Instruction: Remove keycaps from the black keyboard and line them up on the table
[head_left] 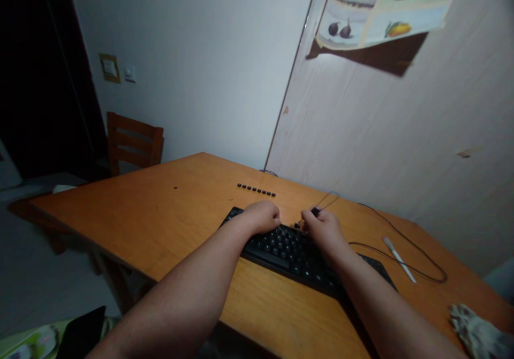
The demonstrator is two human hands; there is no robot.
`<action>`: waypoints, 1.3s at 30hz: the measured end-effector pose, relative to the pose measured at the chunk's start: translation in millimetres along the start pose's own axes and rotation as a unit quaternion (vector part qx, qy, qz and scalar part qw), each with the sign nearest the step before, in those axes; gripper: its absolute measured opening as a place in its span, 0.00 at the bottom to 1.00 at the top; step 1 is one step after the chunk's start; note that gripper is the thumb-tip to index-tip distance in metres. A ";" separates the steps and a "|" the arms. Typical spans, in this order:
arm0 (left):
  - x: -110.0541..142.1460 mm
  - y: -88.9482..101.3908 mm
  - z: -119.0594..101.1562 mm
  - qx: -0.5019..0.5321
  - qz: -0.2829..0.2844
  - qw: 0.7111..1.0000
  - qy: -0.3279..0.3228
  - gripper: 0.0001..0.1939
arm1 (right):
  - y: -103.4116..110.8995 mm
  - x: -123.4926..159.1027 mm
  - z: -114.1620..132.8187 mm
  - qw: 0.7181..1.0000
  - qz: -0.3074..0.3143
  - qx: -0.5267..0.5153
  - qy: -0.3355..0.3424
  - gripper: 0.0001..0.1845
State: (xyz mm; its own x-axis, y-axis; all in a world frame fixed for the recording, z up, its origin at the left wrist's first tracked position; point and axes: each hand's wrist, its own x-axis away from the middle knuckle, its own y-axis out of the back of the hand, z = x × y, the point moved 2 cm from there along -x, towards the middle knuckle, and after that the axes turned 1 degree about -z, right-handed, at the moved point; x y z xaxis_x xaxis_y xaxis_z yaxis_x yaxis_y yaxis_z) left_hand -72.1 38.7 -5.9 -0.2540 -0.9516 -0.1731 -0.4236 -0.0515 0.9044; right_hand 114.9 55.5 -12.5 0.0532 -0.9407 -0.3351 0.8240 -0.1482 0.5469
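Note:
A black keyboard lies at a slant on the wooden table, partly covered by my hands and forearms. My left hand is closed over its far left part, with the fingers curled down and mostly hidden. My right hand pinches a wire keycap puller with a dark handle, above the far edge of the keyboard. One wire loop sticks out behind the fingers. A small black keycap shows by the puller's near end; whether the wire grips it I cannot tell. Beyond the keyboard, several black keycaps stand in a row.
The wooden table meets the wall at the back. On the right lie a white brush, a dark cable and a crumpled grey cloth. A tiny dark piece lies far left. A wooden chair stands behind.

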 end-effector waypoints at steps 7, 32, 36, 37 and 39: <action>-2.8 -3.3 -7.9 0.111 -0.020 0.992 -0.053 0.13 | 1.9 4.6 5.4 0.997 -0.018 -0.078 0.001 0.19; -7.3 -1.9 -7.0 0.507 -0.054 0.859 0.052 0.17 | -2.5 8.3 13.7 0.962 0.024 0.124 0.241 0.18; -2.8 -1.0 -10.3 0.522 -0.033 0.851 0.060 0.20 | -1.6 12.8 23.9 0.951 0.036 0.190 0.241 0.15; -2.5 -1.6 -10.0 0.519 -0.029 0.852 0.059 0.21 | -1.4 12.9 25.4 0.949 0.040 0.198 0.242 0.14; -4.4 -2.8 -6.2 0.500 -0.032 0.864 0.057 0.22 | -0.9 9.3 25.3 0.947 0.049 0.207 0.240 0.13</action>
State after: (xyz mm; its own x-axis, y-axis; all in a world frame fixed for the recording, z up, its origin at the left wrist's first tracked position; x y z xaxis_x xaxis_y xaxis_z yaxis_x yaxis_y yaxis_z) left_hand -64.4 41.2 -5.3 -0.1395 -0.9831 -0.1188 -0.9871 0.1285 0.0956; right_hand 100.3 39.2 3.3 0.4500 -0.7236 -0.5233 0.5154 -0.2681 0.8140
